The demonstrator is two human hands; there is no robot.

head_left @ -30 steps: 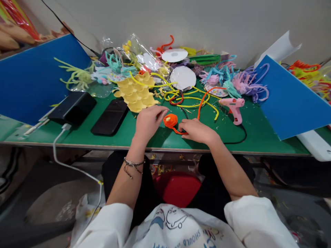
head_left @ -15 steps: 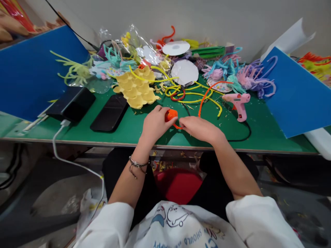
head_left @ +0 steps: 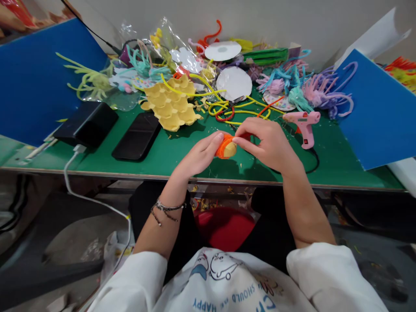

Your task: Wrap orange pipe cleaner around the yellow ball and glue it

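Between my hands is a small yellow cup (head_left: 230,150), which looks like a piece of egg carton, with orange pipe cleaner (head_left: 222,150) wound around it. My left hand (head_left: 202,155) grips the wrapped side, thumb on top. My right hand (head_left: 271,143) pinches the orange strand at the cup's upper right edge. Behind that hand, the strand's free end (head_left: 270,105) sticks up. Farther back lie yellow pipe cleaners (head_left: 212,108), red-handled scissors (head_left: 224,116) and a yellow egg carton (head_left: 173,108). To the right stands a pink glue gun (head_left: 305,128).
A black phone (head_left: 138,136) and a black box (head_left: 87,123) with a white cable lie left on the green table (head_left: 182,162). Blue boards (head_left: 380,108) flank both sides. Fuzzy pipe-cleaner pieces (head_left: 312,93) and white discs (head_left: 234,83) are heaped along the wall.
The cup has turned, so its yellow inside or underside now shows. My right hand has risen and moved right, its fingers now at the cup's edge. The view has shifted slightly.
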